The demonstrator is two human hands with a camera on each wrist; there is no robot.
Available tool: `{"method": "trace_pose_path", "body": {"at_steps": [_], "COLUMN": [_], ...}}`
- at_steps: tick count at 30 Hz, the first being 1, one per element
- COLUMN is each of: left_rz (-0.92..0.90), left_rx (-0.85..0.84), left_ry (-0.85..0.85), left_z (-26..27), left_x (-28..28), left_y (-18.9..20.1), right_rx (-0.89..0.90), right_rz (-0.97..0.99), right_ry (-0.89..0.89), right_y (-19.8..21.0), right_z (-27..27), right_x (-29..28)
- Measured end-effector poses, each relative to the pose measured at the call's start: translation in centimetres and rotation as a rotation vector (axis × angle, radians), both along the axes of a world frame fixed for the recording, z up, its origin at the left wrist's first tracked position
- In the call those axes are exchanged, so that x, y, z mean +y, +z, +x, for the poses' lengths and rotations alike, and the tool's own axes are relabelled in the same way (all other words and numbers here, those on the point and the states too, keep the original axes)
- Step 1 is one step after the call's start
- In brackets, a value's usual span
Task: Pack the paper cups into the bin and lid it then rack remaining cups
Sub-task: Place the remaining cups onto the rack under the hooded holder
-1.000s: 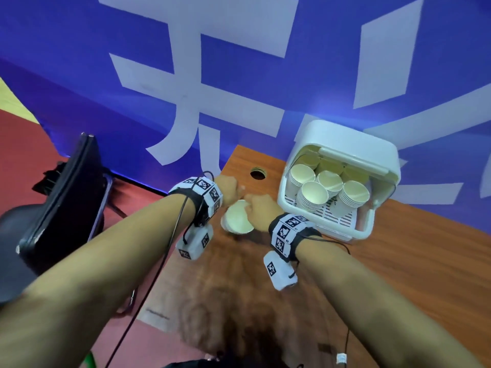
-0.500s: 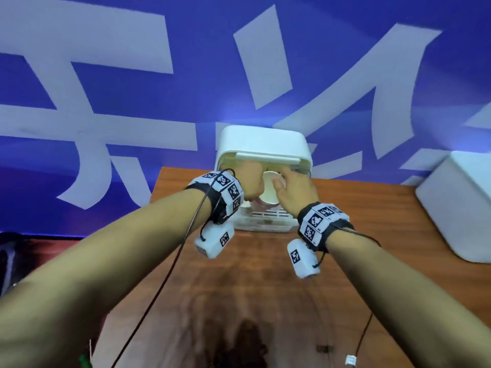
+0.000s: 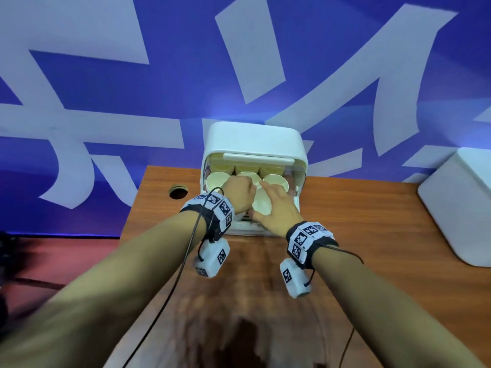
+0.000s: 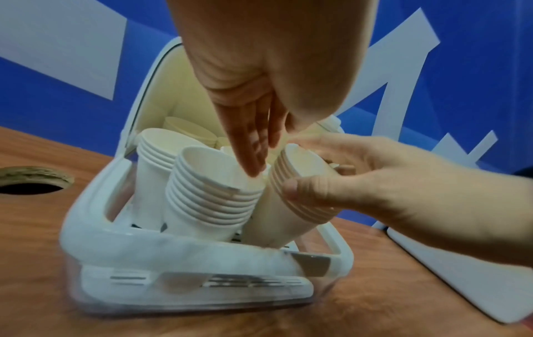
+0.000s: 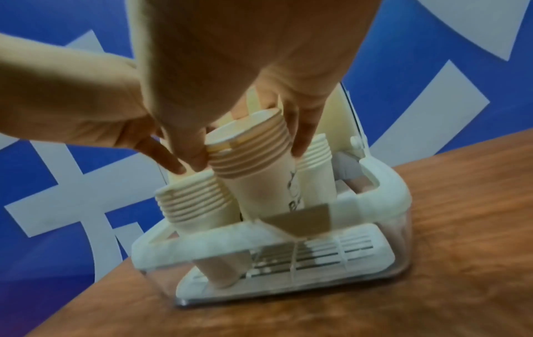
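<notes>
The white bin (image 3: 240,226) stands at the table's back edge with its lid (image 3: 255,136) swung up. Several stacks of paper cups stand inside it. My right hand (image 3: 268,201) grips the top of a tilted cup stack (image 5: 253,177) at the bin's front middle, thumb on one side and fingers on the other. Its foot is down inside the bin. My left hand (image 4: 251,148) reaches in beside it with straight fingers that touch the rims between this stack and the neighbouring stack (image 4: 210,191). The bin's floor is mostly hidden.
A second white box (image 3: 459,208) sits at the table's right edge. A round cable hole (image 3: 178,192) lies left of the bin. The wooden table (image 3: 372,235) ends at a blue wall with white characters just behind the bin.
A second ago both hands held the cup stack over the table left of the bin. They carried it right, into the bin's front. The left hand's fingers have since straightened.
</notes>
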State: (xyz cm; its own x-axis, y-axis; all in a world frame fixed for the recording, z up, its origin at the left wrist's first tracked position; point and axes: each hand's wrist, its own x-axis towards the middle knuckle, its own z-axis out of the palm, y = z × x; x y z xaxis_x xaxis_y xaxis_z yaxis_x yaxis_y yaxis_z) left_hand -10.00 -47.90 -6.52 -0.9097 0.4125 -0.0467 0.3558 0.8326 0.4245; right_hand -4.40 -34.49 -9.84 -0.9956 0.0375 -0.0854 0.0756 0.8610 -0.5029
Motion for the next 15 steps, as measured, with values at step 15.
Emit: {"method": "trace_pose_path", "body": {"at_steps": [15], "left_rz": [-0.167], "left_rx": [0.279], "left_ry": [-0.132], "left_z": [-3.7], "left_x": [-1.7], "left_y": [-4.9], "right_rx": [0.067], "right_rz": [0.311], "right_ry": [0.122], "right_y": [-4.2], "right_z": [-1.5], "right_x": [0.5]}}
